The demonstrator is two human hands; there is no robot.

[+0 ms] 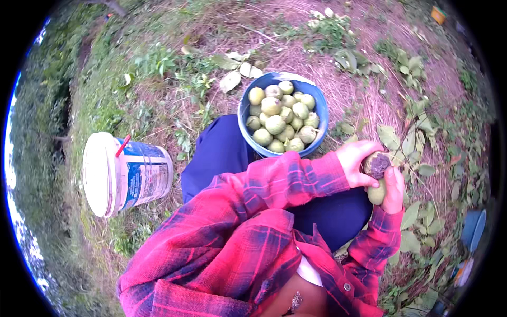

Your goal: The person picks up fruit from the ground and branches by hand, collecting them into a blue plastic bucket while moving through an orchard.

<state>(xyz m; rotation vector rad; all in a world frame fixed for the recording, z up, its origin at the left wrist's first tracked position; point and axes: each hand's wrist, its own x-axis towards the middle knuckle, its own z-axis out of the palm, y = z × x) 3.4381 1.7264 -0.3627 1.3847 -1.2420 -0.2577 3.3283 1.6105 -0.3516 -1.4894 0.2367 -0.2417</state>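
White bucket (124, 174) sits on its side on grass at left. Blue bowl (283, 113) of green fruit up middle on dry straw. Left hand (357, 161) and right hand (393, 187) both closed round dark-topped green fruit (376, 177), far right over weeds.

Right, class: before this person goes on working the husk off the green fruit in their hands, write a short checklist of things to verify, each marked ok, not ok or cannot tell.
1. Both hands on the fruit: left hand and right hand both grip the green fruit. Ok.
2. Husk opened: its top shows a dark, broken patch. Ok.
3. Supply within reach: blue bowl sits by the knee, full of green fruits. Ok.
4. White bucket upright to receive anything: it lies on its side. Not ok.
5. Bucket open or lidded: cannot tell.
6. Fingers clear of any blade: no tool visible. Ok.
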